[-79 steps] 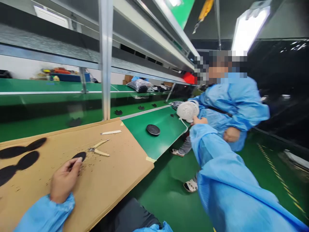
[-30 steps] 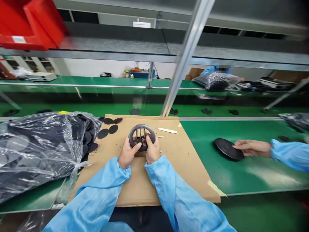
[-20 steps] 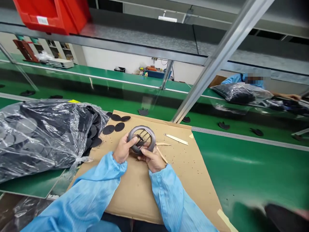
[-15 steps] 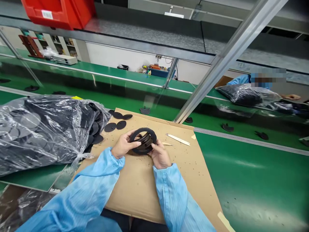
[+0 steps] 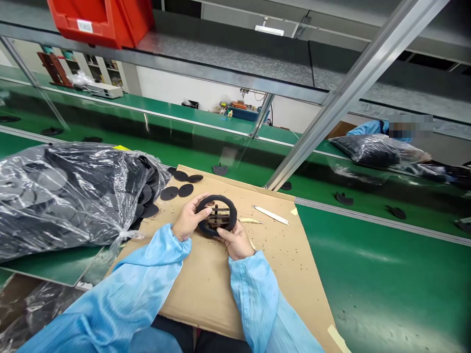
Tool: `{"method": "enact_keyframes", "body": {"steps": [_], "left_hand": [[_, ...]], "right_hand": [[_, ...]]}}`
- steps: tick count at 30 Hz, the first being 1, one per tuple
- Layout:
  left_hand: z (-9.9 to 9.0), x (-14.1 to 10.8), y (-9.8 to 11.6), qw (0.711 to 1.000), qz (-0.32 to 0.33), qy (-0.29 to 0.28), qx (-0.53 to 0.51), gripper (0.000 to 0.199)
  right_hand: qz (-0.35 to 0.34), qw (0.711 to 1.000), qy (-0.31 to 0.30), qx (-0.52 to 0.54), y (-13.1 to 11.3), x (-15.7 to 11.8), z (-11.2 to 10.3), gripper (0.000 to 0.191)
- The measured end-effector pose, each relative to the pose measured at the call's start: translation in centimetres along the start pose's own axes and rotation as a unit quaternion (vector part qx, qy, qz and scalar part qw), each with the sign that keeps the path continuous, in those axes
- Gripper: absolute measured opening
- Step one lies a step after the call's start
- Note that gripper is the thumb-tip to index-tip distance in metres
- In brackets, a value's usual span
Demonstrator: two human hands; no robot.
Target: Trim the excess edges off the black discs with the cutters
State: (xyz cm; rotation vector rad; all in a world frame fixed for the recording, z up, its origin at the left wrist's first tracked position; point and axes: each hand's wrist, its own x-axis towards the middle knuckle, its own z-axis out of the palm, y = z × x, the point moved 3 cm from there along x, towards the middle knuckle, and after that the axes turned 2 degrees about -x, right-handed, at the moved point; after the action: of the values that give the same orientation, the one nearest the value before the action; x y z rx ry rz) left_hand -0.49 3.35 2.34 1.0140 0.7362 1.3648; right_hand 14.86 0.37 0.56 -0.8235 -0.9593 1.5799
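Between my two hands is a black ring-shaped part [image 5: 232, 215] with dark glossy brown pieces across its opening. My left hand [image 5: 187, 218] grips its left side, thumb laid over the rim. At the lower right, my right hand [image 5: 236, 240] is closed on the rim, with some fingers hidden beneath. Both hands are over a cardboard sheet [image 5: 206, 289]. Just right of the ring lie a curved yellowish tool with a dark tip [image 5: 250, 220] and a slim white knife-like tool [image 5: 271, 214]. Small dark crumbs are scattered on the cardboard.
A clear plastic bag [image 5: 73, 206] full of black discs bulges at the left. Several loose black discs [image 5: 186, 190] lie beside it. A metal post [image 5: 353, 93] slants up at the right from the green bench [image 5: 382, 264]. Overhead is a shelf with a red bin [image 5: 128, 22].
The ring has turned in my hands, so its opening now faces me more. My right hand has shifted left and slightly down along the rim. The whole view has moved a little.
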Motion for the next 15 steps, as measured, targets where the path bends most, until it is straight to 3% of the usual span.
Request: {"method": "enact_keyframes", "body": {"steps": [3,6,10,15], "left_hand": [[-0.1,0.0,-0.1,1.0,0.029,0.01,0.001,0.057],[0.2,-0.3,0.1,1.0,0.006,-0.023,-0.008,0.055],[0.8,-0.9,0.6,0.997,-0.046,-0.05,-0.048,0.052],[1.3,-1.2,0.8,0.995,-0.053,-0.047,-0.075,0.052]], "right_hand": [[-0.039,0.995,-0.059,-0.063,-1.1,-0.4,0.2,0.065],[0.012,0.993,-0.114,-0.026,-2.5,-0.9,-0.3,0.069],[0.064,0.99,-0.091,0.084,-3.4,-1.1,-1.2,0.052],[0.127,0.988,-0.04,0.076,-2.2,-0.4,-1.5,0.041]]}}
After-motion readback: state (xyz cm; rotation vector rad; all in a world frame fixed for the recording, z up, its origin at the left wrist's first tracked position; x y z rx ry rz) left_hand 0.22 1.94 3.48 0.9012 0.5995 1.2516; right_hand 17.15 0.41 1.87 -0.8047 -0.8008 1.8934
